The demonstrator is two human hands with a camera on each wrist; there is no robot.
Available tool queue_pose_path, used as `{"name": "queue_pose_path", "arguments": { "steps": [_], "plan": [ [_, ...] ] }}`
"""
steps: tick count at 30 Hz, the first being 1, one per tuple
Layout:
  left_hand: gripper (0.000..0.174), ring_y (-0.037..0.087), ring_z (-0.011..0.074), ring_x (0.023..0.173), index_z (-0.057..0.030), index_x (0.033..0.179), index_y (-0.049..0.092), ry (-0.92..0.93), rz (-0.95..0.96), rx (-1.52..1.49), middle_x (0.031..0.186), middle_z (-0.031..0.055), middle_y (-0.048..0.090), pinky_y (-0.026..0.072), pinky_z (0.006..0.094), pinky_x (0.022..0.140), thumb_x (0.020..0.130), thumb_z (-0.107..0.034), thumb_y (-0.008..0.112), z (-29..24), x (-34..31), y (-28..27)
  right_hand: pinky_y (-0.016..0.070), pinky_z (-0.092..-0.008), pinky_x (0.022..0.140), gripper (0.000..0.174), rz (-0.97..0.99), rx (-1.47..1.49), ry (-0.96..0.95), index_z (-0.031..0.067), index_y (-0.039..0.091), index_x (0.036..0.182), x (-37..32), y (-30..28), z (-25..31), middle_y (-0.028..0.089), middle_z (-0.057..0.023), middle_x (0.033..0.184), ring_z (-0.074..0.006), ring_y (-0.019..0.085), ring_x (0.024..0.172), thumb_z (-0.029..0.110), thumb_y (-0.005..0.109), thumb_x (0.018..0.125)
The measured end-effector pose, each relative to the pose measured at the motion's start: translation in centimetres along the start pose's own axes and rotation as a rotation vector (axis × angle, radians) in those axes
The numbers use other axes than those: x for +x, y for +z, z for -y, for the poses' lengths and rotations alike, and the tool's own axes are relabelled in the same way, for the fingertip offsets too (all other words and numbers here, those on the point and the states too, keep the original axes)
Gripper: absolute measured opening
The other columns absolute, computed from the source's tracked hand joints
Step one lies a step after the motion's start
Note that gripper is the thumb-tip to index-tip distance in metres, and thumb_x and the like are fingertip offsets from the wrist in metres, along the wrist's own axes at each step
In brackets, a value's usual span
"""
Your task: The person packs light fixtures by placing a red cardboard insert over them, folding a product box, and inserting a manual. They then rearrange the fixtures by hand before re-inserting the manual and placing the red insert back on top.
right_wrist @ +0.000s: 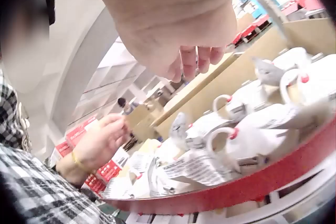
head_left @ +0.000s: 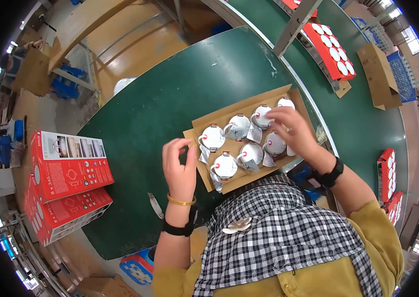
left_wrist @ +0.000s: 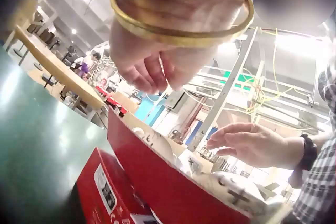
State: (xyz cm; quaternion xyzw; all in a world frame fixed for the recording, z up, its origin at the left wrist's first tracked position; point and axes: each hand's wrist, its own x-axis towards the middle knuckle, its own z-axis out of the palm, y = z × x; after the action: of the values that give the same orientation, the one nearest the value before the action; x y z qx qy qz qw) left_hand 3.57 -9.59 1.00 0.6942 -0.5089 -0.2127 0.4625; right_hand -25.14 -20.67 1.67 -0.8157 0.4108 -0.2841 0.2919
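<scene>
An open cardboard box (head_left: pixel 244 117) holds several round white lamps (head_left: pixel 225 165) in two rows, with white cables and printed tags. Its outer wall (left_wrist: pixel 152 174) looks red in the left wrist view. By the box's left end is the left hand (head_left: pixel 178 166), fingers bent loosely and thumb apart; whether it touches the flap cannot be told. The right hand (head_left: pixel 294 132) hangs over the lamps at the box's right part, fingers slightly bent, holding nothing visible. In the right wrist view, lamps (right_wrist: pixel 257 142) lie below that right hand (right_wrist: pixel 178 29).
Two red printed boxes (head_left: pixel 73 173) are stacked at the table's left edge. A cutter-like tool (head_left: pixel 155 205) lies on the green table (head_left: pixel 140 119) near the left forearm. Beyond a metal post (head_left: pixel 296 27), another red box of lamps (head_left: pixel 329 49) and an empty carton (head_left: pixel 378 76) stand on a green surface.
</scene>
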Motion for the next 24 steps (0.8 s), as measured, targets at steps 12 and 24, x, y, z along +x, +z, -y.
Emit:
{"name": "queue_pose_path", "arguments": {
  "steps": [12,24],
  "plan": [
    [0.011,0.062,0.0248,0.097,-0.0080,0.084,0.067,0.471,0.377,0.323,0.101,0.0044,0.067,0.0449,0.0396,0.088,0.074,-0.008,0.074,3.0,4.0,1.9,0.0469,-0.0390,0.087,0.010,0.256,-0.091,-0.185,0.0081,0.070,0.091,4.9,7.9,1.6,0.062,-0.0068,0.097,-0.0262,0.059,0.097,0.013,0.069,0.083],
    [0.027,0.058,0.0299,0.108,-0.0084,0.111,0.067,0.427,0.490,0.157,0.108,0.0092,0.066,0.0425,0.0410,0.094,0.084,-0.009,0.068,-1.8,5.1,5.2,0.0502,-0.0398,0.084,0.010,0.085,-0.036,0.038,0.0051,0.069,0.092,3.9,1.5,-3.0,0.063,-0.0118,0.094,-0.0304,0.060,0.094,0.007,0.066,0.083]
  ]
}}
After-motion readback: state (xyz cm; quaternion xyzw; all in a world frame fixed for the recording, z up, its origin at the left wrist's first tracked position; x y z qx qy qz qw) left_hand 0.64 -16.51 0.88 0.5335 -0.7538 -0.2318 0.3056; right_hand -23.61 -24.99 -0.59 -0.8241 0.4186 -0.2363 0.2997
